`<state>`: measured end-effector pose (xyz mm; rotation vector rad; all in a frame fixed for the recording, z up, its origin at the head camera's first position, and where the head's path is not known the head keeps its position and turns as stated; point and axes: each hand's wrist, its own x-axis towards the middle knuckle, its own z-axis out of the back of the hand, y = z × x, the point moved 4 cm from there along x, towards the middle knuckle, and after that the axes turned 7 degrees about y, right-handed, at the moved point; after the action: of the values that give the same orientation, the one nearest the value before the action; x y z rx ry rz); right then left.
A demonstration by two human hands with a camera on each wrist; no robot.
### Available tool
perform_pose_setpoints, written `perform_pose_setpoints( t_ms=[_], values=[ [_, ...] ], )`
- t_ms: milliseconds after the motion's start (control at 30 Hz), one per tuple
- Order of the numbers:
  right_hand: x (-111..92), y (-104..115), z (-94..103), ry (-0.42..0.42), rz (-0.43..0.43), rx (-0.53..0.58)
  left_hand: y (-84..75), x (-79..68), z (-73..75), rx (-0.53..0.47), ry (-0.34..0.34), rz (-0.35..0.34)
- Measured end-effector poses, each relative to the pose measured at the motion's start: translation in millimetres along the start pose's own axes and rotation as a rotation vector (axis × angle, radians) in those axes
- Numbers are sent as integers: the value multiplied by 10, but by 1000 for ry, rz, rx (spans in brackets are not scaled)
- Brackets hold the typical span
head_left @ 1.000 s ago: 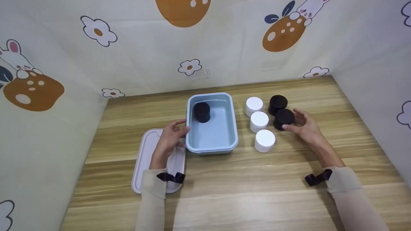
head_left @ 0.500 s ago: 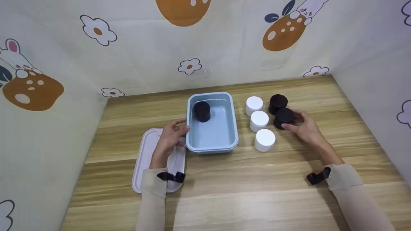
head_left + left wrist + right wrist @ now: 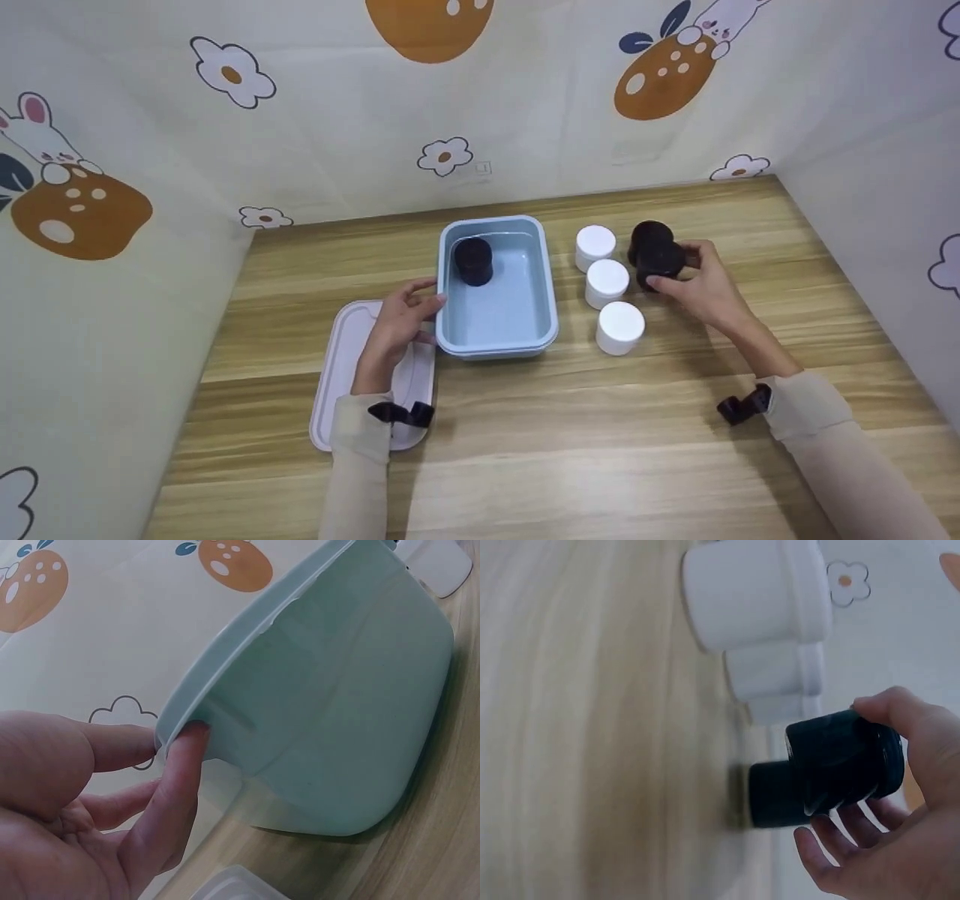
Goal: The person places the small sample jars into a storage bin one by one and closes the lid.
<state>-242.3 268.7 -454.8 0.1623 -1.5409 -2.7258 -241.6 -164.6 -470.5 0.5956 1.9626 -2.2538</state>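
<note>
At the left side of a light blue tub [image 3: 555, 300], my left hand [image 3: 397, 326] pinches the rim between thumb and finger, which the left wrist view shows close up. One black jar [image 3: 473, 261] stands inside the tub near its far left. My right hand [image 3: 709, 289] grips another black lidded jar [image 3: 832, 757] around its side; in the right wrist view its base is raised off the table. It overlaps a third black jar [image 3: 646, 231] behind it. Left of these are three white lidded jars, a far one [image 3: 595, 246], a middle one [image 3: 607, 282] and a near one [image 3: 620, 327].
A pale lilac lid [image 3: 326, 397] lies flat on the wooden table [image 3: 570, 450], partly under my left forearm. Patterned cloth walls [image 3: 337, 150] rise along the back and both sides. Each wrist wears a small black camera mount.
My right hand has tightened on the black jar and lifted it, moving it slightly left and back over the one behind. My left hand and the tub have stayed in place.
</note>
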Motion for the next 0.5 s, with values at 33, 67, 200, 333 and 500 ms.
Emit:
perform_pose_setpoints(
  t_ms=[33, 67, 200, 333, 500],
  values=[
    [-5, 55, -9, 3, -1, -1, 3, 1, -1, 0, -1, -1],
    [-12, 109, -20, 6, 0, -4, 4, 2, -1, 1, -2, -2],
    [-49, 316, -66, 20, 27, -1, -1, 6, -1, 4, -3, -9],
    [-81, 532, -132, 37, 80, 8, -2, 7, -4, 1, -4, -3],
    [-71, 804, -248, 76, 171, 4, -1, 2, -6, -2, -6, 0]
  ],
)
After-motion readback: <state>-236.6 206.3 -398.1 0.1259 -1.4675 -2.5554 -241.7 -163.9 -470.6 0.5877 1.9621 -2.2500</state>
